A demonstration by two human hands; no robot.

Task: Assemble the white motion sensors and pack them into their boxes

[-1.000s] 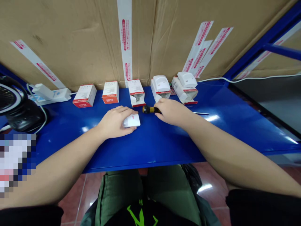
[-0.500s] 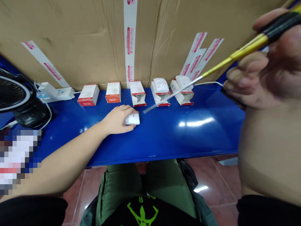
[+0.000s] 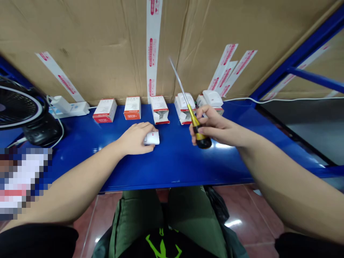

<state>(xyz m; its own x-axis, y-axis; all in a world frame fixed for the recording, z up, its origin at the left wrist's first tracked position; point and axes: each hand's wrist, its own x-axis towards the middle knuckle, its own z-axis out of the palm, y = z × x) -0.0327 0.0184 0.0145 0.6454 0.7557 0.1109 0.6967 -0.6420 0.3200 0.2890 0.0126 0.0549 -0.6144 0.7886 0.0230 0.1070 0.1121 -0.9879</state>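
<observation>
A small white plastic device point(image 3: 152, 138) with a red mark lies on the blue table point(image 3: 172, 161). My left hand point(image 3: 138, 138) is closed around its left side, thumb at the near edge and fingers over the far edge. Over the table to the right, my right hand point(image 3: 211, 127) grips a screwdriver point(image 3: 194, 120) by its yellow and black handle. The long metal shaft points up and away, clear of the device. Behind that hand, two open boxes point(image 3: 185, 115) carry similar white devices point(image 3: 186, 99) on top.
Several red and white boxes point(image 3: 104, 111) line the back of the table against a taped cardboard sheet point(image 3: 107, 46). At the left stand a black fan point(image 3: 40, 127) and a power strip point(image 3: 77, 109). A white cable point(image 3: 279, 101) runs to the right past the blue frame point(image 3: 285, 64).
My right hand has come down and left from close to the camera, and the screwdriver tip has swung from pointing down-left to pointing up. The left hand keeps its hold on the device.
</observation>
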